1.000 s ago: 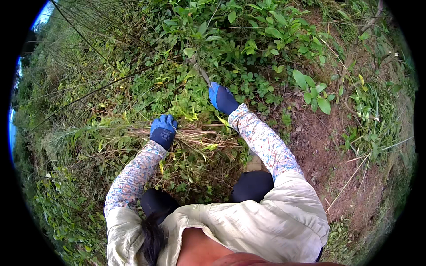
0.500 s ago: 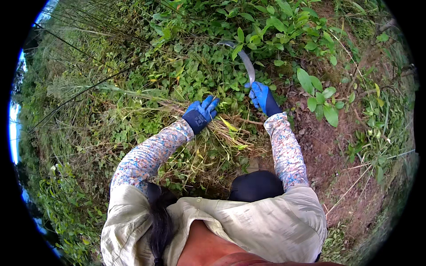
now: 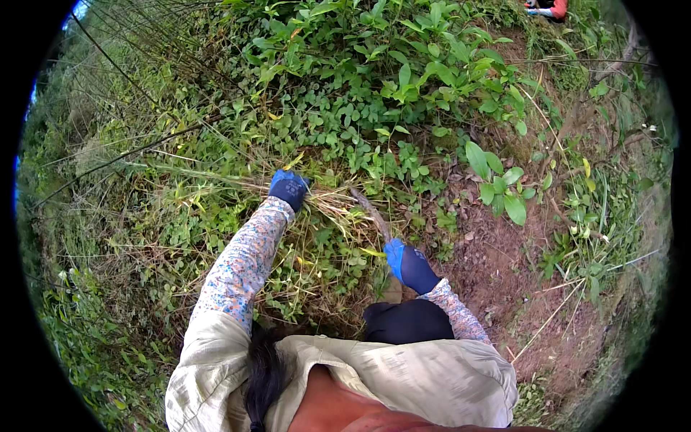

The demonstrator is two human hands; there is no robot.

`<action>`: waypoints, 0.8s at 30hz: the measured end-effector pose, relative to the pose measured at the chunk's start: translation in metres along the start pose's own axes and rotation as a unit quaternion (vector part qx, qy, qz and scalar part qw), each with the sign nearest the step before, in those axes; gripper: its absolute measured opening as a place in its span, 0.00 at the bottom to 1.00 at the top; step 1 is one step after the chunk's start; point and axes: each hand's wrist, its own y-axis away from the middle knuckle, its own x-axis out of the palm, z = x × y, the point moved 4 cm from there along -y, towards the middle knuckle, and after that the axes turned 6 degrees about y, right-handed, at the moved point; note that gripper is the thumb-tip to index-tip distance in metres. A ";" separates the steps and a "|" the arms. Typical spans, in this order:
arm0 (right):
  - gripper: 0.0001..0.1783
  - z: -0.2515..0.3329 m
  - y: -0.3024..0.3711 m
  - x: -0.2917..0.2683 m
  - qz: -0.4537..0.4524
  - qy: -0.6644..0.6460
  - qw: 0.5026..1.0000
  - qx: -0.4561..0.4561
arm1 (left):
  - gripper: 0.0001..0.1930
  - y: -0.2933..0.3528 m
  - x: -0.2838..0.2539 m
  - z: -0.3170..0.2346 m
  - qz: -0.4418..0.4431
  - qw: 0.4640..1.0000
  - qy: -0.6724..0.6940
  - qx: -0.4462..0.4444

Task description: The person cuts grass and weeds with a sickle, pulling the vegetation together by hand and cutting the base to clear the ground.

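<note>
- In the head view, the left hand in a blue-and-navy coated work glove [image 3: 290, 189] is closed around a bundle of thin, straw-coloured dry stalks [image 3: 335, 205]; its fingertips are mostly hidden by the back of the glove.
- The stalks lie across the middle of the overgrown green ground [image 3: 216, 266], their cut-looking ends fanning out to the right of that glove; where their far ends stop among the weeds is hard to make out.
- The right hand in a matching blue-and-navy glove [image 3: 412, 266], well apart from the left and nearer the person's knees, is clamped on a sickle-like tool with a narrow grey-brown blade [image 3: 371, 212]; the grip is hidden inside the fist.
- The blade slants up-left just beside the stalks' right ends; whether it touches them cannot be told.
- A dark-clothed knee [image 3: 410, 322] is partly covered by the pale beige shirt [image 3: 432, 374].
- At the ground's far right, a red-sleeved person [image 3: 556, 10] is mostly cut off.
</note>
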 end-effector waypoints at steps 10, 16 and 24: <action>0.15 -0.041 -0.012 -0.063 -0.154 -0.148 0.946 0.243 | 0.17 0.168 -0.016 0.014 0.220 0.973 -0.036 -0.057; 0.16 -0.048 -0.078 -0.087 -0.280 0.047 0.926 0.249 | 0.18 0.161 -0.105 0.057 -0.052 0.989 -0.047 -0.133; 0.18 -0.117 -0.246 -0.064 -0.123 -0.427 0.861 0.247 | 0.08 0.034 -0.063 -0.002 -0.074 0.996 -0.049 -0.018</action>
